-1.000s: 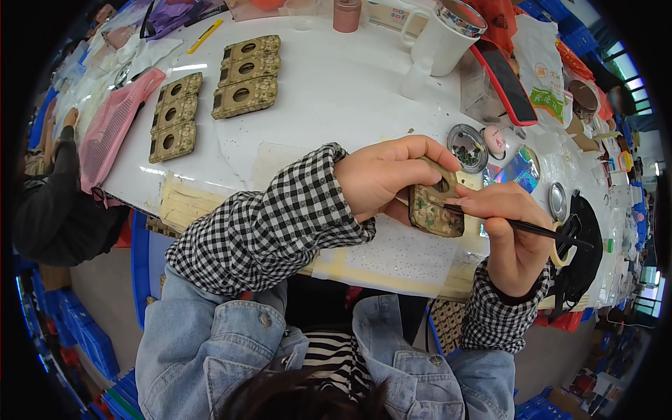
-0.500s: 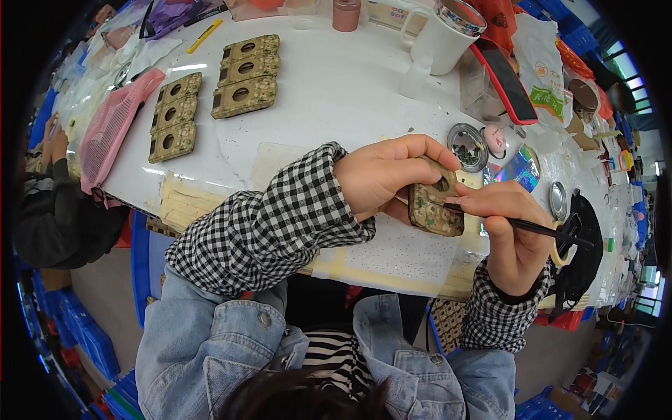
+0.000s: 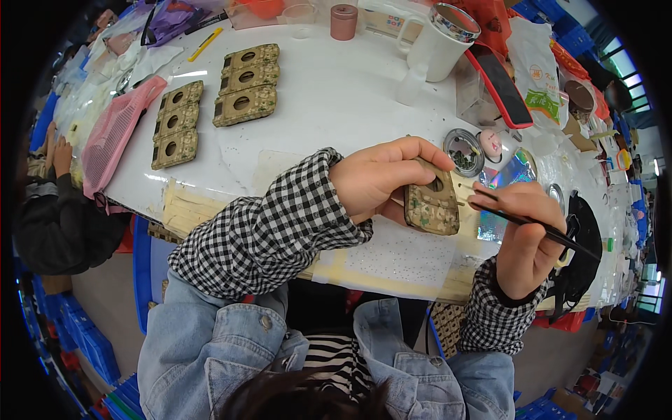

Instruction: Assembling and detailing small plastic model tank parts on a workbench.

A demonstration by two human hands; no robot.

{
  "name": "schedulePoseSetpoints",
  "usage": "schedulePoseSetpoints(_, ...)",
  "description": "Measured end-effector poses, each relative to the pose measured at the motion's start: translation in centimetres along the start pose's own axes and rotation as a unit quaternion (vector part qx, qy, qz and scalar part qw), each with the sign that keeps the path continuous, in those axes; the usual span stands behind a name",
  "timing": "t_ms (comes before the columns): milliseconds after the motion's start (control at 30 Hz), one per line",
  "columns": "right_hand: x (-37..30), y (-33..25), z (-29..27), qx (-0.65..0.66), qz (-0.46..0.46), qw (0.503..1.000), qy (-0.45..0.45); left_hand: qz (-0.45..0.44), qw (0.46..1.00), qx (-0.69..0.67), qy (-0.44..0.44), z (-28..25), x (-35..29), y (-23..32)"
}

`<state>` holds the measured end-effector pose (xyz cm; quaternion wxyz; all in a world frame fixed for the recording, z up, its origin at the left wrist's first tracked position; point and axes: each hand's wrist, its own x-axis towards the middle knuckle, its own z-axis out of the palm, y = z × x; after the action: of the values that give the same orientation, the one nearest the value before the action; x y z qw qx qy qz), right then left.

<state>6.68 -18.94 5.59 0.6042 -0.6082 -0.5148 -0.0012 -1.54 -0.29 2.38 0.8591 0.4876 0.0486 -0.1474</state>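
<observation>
The white surface (image 3: 336, 112) carries camouflage cases in two rows (image 3: 246, 89) at its far left, with a white mug (image 3: 437, 54) and a red-edged phone (image 3: 505, 91) at far right. Near the middle, the left hand (image 3: 378, 175) is curled round another case (image 3: 432, 213), thumb on top by its round hole. Just right of it, the right hand (image 3: 523, 241) pinches black tweezers (image 3: 516, 219) between thumb and fingers, near a round dish (image 3: 463, 152).
</observation>
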Motion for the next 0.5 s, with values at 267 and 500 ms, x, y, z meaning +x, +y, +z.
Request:
schedulePoseSetpoints(267, -1.3, -0.6, -0.2, -0.031, 0.018, 0.999, -0.003, 0.081, 0.996, -0.039, -0.026, 0.1, -0.2, 0.5)
schedulePoseSetpoints(500, -1.5, -0.5, 0.2, -0.026, -0.012, 0.999, 0.042, 0.120, 0.988, -0.083, 0.051, 0.2, 0.0, 0.0)
